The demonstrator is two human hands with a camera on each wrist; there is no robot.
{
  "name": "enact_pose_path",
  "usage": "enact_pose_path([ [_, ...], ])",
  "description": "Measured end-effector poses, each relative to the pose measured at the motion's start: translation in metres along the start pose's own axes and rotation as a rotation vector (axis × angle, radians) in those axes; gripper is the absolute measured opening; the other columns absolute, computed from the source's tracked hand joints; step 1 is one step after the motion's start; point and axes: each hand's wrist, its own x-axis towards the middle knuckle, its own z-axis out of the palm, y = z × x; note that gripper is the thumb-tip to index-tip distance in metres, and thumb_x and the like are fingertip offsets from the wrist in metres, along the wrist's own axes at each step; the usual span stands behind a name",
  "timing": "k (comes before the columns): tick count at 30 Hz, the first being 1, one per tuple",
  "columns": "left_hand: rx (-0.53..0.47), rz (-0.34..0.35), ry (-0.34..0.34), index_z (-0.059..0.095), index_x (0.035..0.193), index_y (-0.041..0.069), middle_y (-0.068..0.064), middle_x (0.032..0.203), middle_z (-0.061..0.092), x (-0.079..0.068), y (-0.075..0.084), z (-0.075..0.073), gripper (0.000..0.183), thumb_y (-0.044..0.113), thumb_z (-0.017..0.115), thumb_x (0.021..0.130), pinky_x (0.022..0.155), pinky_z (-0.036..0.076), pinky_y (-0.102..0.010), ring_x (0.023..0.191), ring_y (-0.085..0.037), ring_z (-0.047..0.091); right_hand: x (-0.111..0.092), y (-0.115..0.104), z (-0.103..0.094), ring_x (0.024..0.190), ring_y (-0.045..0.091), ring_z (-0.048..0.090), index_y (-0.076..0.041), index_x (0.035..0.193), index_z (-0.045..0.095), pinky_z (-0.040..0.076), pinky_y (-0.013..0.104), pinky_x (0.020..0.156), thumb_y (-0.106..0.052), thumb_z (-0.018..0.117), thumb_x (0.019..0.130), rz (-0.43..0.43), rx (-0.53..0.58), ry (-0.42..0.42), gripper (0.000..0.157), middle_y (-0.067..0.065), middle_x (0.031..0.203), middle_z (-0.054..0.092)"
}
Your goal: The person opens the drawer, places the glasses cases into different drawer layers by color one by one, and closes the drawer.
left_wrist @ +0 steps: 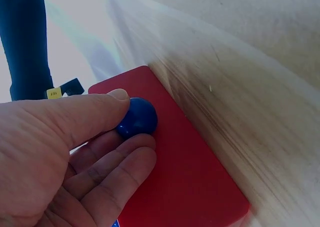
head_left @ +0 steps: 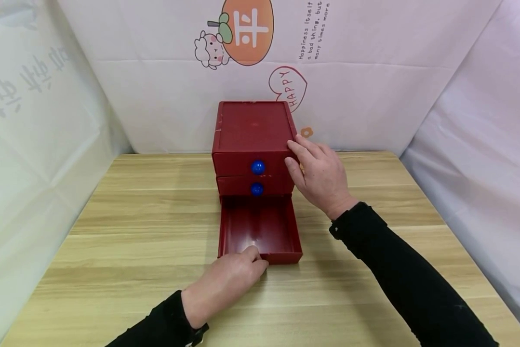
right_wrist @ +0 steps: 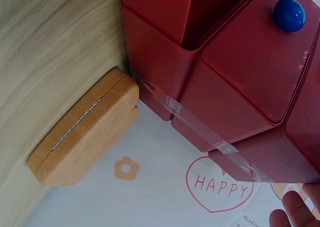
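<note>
A dark red three-drawer box (head_left: 255,126) stands on the table, its bottom drawer (head_left: 281,226) pulled out and nothing visible inside. My left hand (head_left: 229,277) is at that drawer's front; in the left wrist view its thumb and fingers pinch the round blue knob (left_wrist: 141,118). The right hand (head_left: 322,176) rests with fairly straight fingers against the box's upper right edge. Two upper drawers are pushed in, each with a blue knob (head_left: 258,167). In the right wrist view only some fingertips (right_wrist: 295,207) show, near the box's side.
A brown hinged case (right_wrist: 85,129) lies on the table beside the box, visible in the right wrist view. Clear tape (right_wrist: 200,127) runs along the box's side. A printed white cloth (head_left: 372,77) hangs behind the wooden table (head_left: 147,217).
</note>
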Motion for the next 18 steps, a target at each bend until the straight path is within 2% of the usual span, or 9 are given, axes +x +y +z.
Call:
enact_pose_path([
  [18, -0.039, -0.01, 0.03, 0.068, 0.099, 0.012, -0.002, 0.086, 0.057, 0.0004, 0.0014, -0.0002, 0.016, 0.003, 0.067, 0.087, 0.051, 0.05, -0.019, 0.063, -0.008, 0.055, 0.0006, -0.0011, -0.0018, 0.12, 0.03, 0.054, -0.013, 0.14, 0.056, 0.047, 0.046, 0.099, -0.044, 0.043, 0.099, 0.008, -0.011, -0.024, 0.053, 0.01, 0.144, 0.054],
])
